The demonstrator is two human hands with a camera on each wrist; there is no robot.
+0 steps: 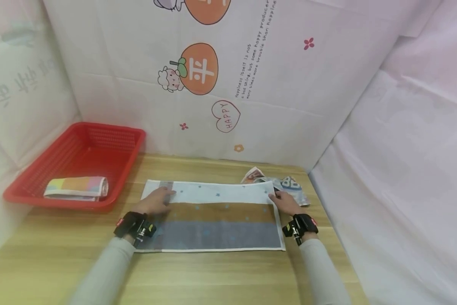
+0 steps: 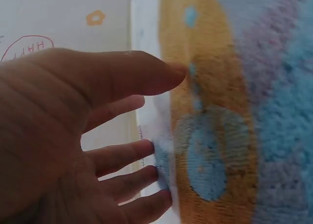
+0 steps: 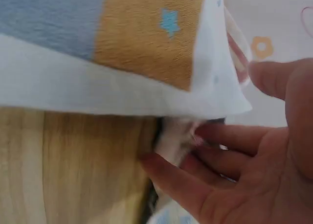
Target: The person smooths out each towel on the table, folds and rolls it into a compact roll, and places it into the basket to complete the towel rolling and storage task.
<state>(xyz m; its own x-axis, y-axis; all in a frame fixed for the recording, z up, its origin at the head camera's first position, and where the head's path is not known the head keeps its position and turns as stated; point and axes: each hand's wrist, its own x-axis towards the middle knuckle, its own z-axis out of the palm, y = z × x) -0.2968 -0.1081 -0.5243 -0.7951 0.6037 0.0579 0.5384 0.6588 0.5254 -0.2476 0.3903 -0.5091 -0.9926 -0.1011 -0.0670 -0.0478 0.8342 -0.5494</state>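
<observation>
A striped towel (image 1: pixel 221 216) in white, brown and grey-blue, dotted with small blue stars, lies spread on the wooden table. Over its left end is my left hand (image 1: pixel 156 201). In the left wrist view that hand's thumb (image 2: pixel 161 77) stands apart from the fingers, fingertips at the towel's white border. My right hand (image 1: pixel 287 203) is at the towel's upper right edge. The right wrist view shows its thumb (image 3: pixel 271 79) and fingers spread around the towel's white corner (image 3: pixel 230 104), not closed on it.
A red plastic basket (image 1: pixel 131 163) stands at the left, with a folded multicoloured towel (image 1: pixel 76 186) inside. Crumpled printed cloths (image 1: pixel 291 186) lie behind my right hand. White printed sheets (image 1: pixel 278 127) hang as walls at the back and both sides.
</observation>
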